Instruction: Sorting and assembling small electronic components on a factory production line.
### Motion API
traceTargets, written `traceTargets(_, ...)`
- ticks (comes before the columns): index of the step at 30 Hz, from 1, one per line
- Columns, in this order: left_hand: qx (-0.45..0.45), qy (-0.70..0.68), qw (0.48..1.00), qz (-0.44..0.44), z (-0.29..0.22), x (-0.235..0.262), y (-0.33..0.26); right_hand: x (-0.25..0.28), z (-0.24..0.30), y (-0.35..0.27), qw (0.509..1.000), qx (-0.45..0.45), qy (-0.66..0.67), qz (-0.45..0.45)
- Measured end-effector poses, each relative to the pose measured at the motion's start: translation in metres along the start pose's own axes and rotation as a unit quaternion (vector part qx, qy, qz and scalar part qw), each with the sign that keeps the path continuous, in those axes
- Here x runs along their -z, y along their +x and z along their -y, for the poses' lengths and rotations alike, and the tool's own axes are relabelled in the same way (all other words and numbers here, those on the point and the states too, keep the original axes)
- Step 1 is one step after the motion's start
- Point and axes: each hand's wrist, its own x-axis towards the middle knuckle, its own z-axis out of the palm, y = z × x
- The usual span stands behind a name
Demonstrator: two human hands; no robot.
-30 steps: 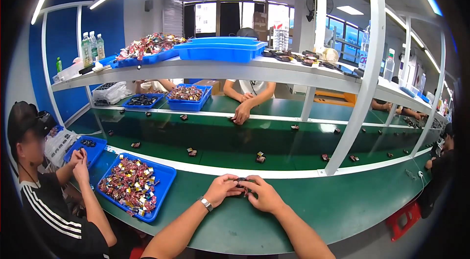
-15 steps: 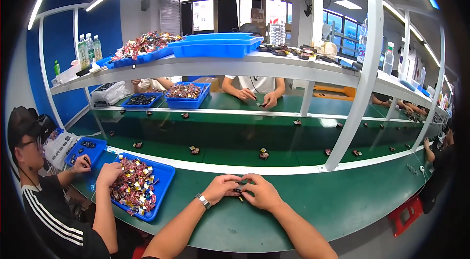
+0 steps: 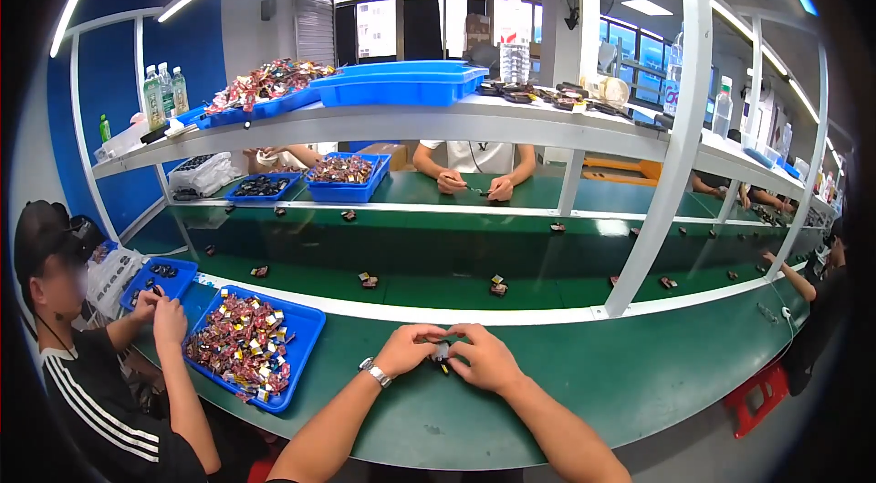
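- The left hand (image 3: pixel 408 348) and right hand (image 3: pixel 484 357) met over the green tabletop (image 3: pixel 584 383), fingertips pinching a small dark part (image 3: pixel 442 353) between them.
- Both grips were pressed together on that part, just above the tabletop near its front edge.
- A blue tray (image 3: pixel 306 328) of red and yellow pieces lay to the left, beside a neighbouring person's hands (image 3: pixel 164 314).
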Motion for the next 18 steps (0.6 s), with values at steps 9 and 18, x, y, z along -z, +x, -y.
traceTargets(9,0.074,-0.167,0.983,0.019,-0.002,-0.006,-0.002,0.012,0.012,0.000,0.997,-0.033,-0.012,0.066)
traceTargets(18,0.081,-0.202,0.975,0.036,0.002,-0.009,0.000,0.005,0.011,0.000,0.996,-0.045,-0.049,0.062)
